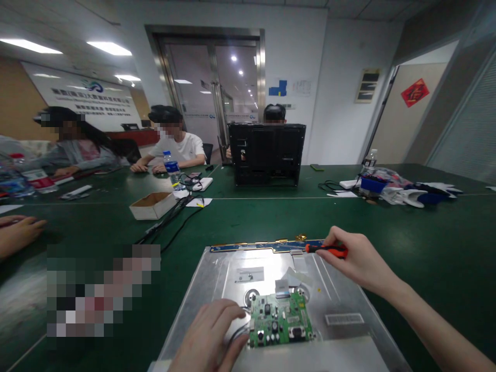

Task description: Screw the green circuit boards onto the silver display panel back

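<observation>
A silver metal display back panel [217, 279] lies flat on the green table in front of me. A green circuit board [279, 319] sits on its near middle. My left hand [211, 336] rests on the panel with fingers curled against the board's left edge and a thin cable there. My right hand [358, 258] is closed on a red-handled screwdriver [327, 249] at the panel's far right corner, its tip pointing left along the blue strip [267, 246] on the far edge.
A black monitor back [266, 153] stands upright across the table with a person behind it. Two more people sit at the far left. A cardboard box [153, 204], black cables [170, 219], a water bottle [171, 168] and gloves [411, 194] lie about. Another person's hand [17, 233] rests at left.
</observation>
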Demonstrator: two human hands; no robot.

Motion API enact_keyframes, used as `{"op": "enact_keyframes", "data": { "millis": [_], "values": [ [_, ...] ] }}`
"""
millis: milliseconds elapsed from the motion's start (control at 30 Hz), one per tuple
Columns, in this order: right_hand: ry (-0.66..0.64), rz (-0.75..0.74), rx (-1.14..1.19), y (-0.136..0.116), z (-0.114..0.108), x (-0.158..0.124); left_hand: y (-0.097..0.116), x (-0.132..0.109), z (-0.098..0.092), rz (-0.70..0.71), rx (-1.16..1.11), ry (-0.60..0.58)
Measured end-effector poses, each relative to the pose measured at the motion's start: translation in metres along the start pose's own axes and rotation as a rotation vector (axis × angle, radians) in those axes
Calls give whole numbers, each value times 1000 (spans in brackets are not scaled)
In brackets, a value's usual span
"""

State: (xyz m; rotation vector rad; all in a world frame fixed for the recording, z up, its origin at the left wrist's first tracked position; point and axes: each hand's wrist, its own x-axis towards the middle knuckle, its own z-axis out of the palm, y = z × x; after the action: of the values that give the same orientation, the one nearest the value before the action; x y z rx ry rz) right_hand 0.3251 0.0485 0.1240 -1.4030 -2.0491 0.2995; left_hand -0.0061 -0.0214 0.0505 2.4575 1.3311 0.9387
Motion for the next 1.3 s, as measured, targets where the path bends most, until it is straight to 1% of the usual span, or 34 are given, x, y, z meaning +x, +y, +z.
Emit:
{"op": "enact_keyframes", "data": {
  "millis": [33,100,167,200,267,367,500,600,767,900,1000,1100,1167,1200,1300],
  "values": [
    [26,47,53,10,3,-2,-4,4,-4,2,28,-13],
    [95,131,195,26,10,-6,-12,17,-13,67,39,-85],
    [98,152,239,37,18,-7,-20,33,-19,22,46,-154],
    [99,162,254,40,23,-8,-23,42,-21,6,47,-206],
    [79,168,277,43,31,-9,-30,58,-20,-60,56,-303],
    [48,168,304,41,39,-13,-40,79,-11,-121,53,-397],
    [39,171,313,38,41,-16,-46,95,5,-155,59,-417],
    [46,175,312,38,39,-18,-46,100,11,-148,42,-422],
    [46,170,318,38,36,-20,-49,101,13,-164,10,-433],
    [52,165,320,36,35,-20,-52,99,9,-172,-5,-439],
    [61,160,335,36,34,-21,-48,100,3,-141,-22,-442],
    [77,155,351,35,34,-21,-37,103,2,-86,-46,-449],
    [89,151,350,33,33,-21,-26,107,6,-30,-59,-457],
    [96,148,348,32,33,-21,-19,110,10,36,-59,-467],
    [120,145,349,33,32,-21,1,121,28,137,-66,-514]
  ]
}}
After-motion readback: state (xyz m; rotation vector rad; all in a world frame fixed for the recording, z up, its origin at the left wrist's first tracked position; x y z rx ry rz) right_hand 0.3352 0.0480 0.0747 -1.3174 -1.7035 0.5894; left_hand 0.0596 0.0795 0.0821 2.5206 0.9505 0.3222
